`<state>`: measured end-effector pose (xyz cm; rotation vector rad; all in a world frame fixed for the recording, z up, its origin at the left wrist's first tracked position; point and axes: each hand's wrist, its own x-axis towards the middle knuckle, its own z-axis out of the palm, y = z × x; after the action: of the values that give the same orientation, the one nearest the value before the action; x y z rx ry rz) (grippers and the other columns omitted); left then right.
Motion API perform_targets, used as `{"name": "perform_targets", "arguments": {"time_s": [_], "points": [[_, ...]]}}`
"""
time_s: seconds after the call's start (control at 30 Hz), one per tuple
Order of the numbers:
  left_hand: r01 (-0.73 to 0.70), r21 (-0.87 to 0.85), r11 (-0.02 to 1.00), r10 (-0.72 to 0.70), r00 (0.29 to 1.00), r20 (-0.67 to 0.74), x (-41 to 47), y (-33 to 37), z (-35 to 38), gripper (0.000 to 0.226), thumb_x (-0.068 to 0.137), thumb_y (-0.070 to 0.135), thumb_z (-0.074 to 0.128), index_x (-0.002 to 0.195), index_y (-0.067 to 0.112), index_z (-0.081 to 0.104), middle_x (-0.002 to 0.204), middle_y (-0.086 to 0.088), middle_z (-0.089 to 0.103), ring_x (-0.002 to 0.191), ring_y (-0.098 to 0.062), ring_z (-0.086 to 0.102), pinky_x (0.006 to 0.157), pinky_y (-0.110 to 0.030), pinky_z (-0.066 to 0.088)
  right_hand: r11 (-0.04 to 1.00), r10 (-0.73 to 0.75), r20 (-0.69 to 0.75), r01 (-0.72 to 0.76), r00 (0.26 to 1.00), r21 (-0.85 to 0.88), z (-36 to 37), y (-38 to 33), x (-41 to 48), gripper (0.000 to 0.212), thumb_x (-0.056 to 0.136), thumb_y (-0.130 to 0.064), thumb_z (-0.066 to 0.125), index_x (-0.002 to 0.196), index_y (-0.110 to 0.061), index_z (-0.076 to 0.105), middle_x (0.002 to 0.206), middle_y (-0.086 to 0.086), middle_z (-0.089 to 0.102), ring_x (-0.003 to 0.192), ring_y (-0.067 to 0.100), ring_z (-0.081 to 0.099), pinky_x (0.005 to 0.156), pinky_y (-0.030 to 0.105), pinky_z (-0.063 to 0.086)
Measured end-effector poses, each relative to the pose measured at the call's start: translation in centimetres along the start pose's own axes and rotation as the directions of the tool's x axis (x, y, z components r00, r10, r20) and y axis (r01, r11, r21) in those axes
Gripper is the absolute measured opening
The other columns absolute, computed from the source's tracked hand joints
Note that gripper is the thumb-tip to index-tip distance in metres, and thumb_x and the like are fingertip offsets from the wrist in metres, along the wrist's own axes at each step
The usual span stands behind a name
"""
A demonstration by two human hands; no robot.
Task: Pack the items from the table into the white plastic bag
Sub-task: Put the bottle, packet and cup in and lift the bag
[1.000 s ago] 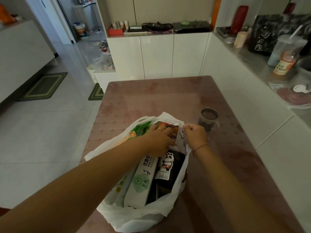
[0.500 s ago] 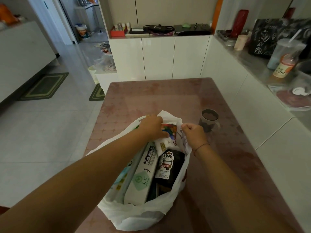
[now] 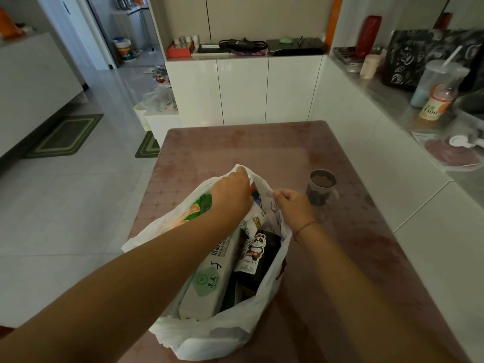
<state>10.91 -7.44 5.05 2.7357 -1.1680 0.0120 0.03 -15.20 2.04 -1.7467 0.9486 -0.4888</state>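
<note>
Tabletop (image 3: pixel 262 150): both fists on bag (image 3: pixel 209 334) rim

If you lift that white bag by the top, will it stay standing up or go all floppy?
Probably floppy: the white plastic bag is thin and crumpled, sagging around its load. It likely feels heavy, since a tall white box and a panda packet fill it. The boxes might shift and lean.
</note>
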Motion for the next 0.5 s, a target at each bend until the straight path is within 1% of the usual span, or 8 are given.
{"name": "perform_targets", "arguments": {"time_s": [0.1,0.2,0.23,0.3,0.37,0.4,0.47,0.5], "points": [[-0.052,0.031,0.998,0.054,0.994,-0.091,-0.1,-0.1,-0.1,0.024,0.088,0.014,0.056,0.107,0.009,0.042,0.084,-0.007,0.061,0.059,-0.021,0.049,0.044,-0.028,0.033,0.999,0.024,0.002,-0.024,1.000,0.029,0.2,-0.1,0.3,0.030,0.095,-0.020,0.046,0.114,-0.005,0.064,0.105,0.025,0.068,0.101,0.039,0.061,0.082,0.038,0.052],[-0.090,0.064,0.994,0.099,0.982,-0.159,-0.1,-0.3,-0.5,0.022,0.088,0.013,0.055,0.104,0.012,0.040,0.084,-0.004,0.058,0.057,-0.022,0.048,0.047,-0.031,0.035,0.997,0.026,0.014,-0.027,1.000,0.068,0.4,-0.1,0.7,0.029,0.095,-0.020,0.047,0.112,-0.006,0.066,0.098,0.018,0.069,0.101,0.035,0.063,0.083,0.037,0.051],[-0.085,0.062,0.994,0.094,0.981,-0.169,-0.1,-0.3,-0.5,0.022,0.088,0.013,0.055,0.104,0.011,0.040,0.082,-0.003,0.056,0.056,-0.022,0.047,0.046,-0.030,0.034,0.997,0.026,0.019,-0.028,0.999,0.070,0.5,-0.2,0.7,0.030,0.095,-0.021,0.047,0.113,-0.006,0.065,0.095,0.015,0.068,0.100,0.034,0.063,0.083,0.036,0.051],[-0.027,-0.001,1.000,0.027,0.986,-0.163,-0.3,-0.4,-0.2,0.024,0.088,0.016,0.055,0.106,0.011,0.039,0.072,0.002,0.049,0.051,-0.018,0.044,0.041,-0.027,0.029,0.998,0.018,0.018,-0.019,1.000,0.066,0.7,-0.3,0.7,0.030,0.094,-0.022,0.047,0.113,-0.007,0.065,0.095,0.015,0.068,0.098,0.032,0.063,0.079,0.032,0.050],[0.056,-0.093,0.994,-0.064,0.994,-0.084,-0.7,-0.4,0.6,0.035,0.089,0.023,0.055,0.117,0.010,0.038,0.069,0.003,0.049,0.052,-0.016,0.049,0.040,-0.025,0.031,0.998,-0.008,0.025,0.007,1.000,0.062,1.0,-0.3,0.7,0.030,0.094,-0.022,0.048,0.111,-0.007,0.067,0.101,0.018,0.069,0.092,0.028,0.063,0.069,0.025,0.048],[0.074,-0.107,0.992,-0.076,0.997,-0.013,-1.1,-0.5,0.9,0.042,0.090,0.029,0.055,0.123,0.010,0.036,0.077,0.000,0.055,0.060,-0.018,0.055,0.044,-0.026,0.036,0.998,-0.016,0.031,0.014,0.999,0.069,1.2,-0.3,0.7,0.029,0.094,-0.022,0.048,0.110,-0.007,0.067,0.102,0.018,0.070,0.089,0.027,0.062,0.067,0.023,0.047],[0.038,-0.079,0.996,-0.027,0.989,0.143,-2.0,-0.4,1.4,0.045,0.090,0.039,0.054,0.123,0.011,0.038,0.097,-0.005,0.062,0.075,-0.021,0.059,0.057,-0.029,0.044,0.994,-0.004,0.037,0.000,0.999,0.105,1.4,-0.1,0.6,0.028,0.094,-0.022,0.049,0.107,-0.005,0.068,0.102,0.019,0.069,0.088,0.026,0.062,0.074,0.030,0.051],[-0.001,-0.068,0.998,0.015,0.979,0.205,-2.4,-0.3,1.5,0.042,0.091,0.041,0.052,0.119,0.012,0.042,0.100,-0.006,0.062,0.076,-0.020,0.057,0.061,-0.029,0.044,0.993,0.003,0.039,-0.008,0.999,0.121,1.5,0.2,0.6,0.028,0.093,-0.022,0.050,0.107,-0.005,0.067,0.102,0.017,0.069,0.091,0.027,0.062,0.080,0.033,0.051]]}}
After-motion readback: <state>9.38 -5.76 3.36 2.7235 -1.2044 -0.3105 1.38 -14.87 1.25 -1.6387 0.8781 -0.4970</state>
